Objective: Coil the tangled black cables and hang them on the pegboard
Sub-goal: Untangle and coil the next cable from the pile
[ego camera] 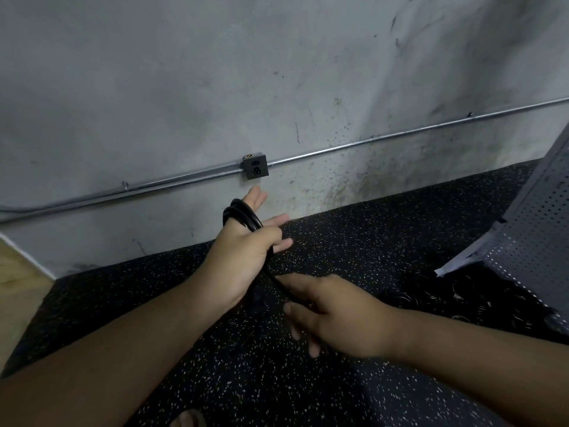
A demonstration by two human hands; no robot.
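Both hands are busy with one black round cable (243,214). The right hand (338,315), nearer the camera, pinches a loose strand between thumb and forefinger, its other fingers spread. Beyond it, the left hand (243,257) carries several finished loops wound round the palm and the base of the thumb, with its fingers loosely bent over them, though the dim light makes that grip hard to read.

Coiling looks well under way but not finished, since a strand runs from the loops down to the right hand. Farther right on the black speckled rubber floor (354,241) lies what seems a dark heap of tangled cables (431,291), untouched. Above it leans the grey perforated metal pegboard (529,229); nothing visibly hangs there. Behind stands a stained concrete wall (215,72).
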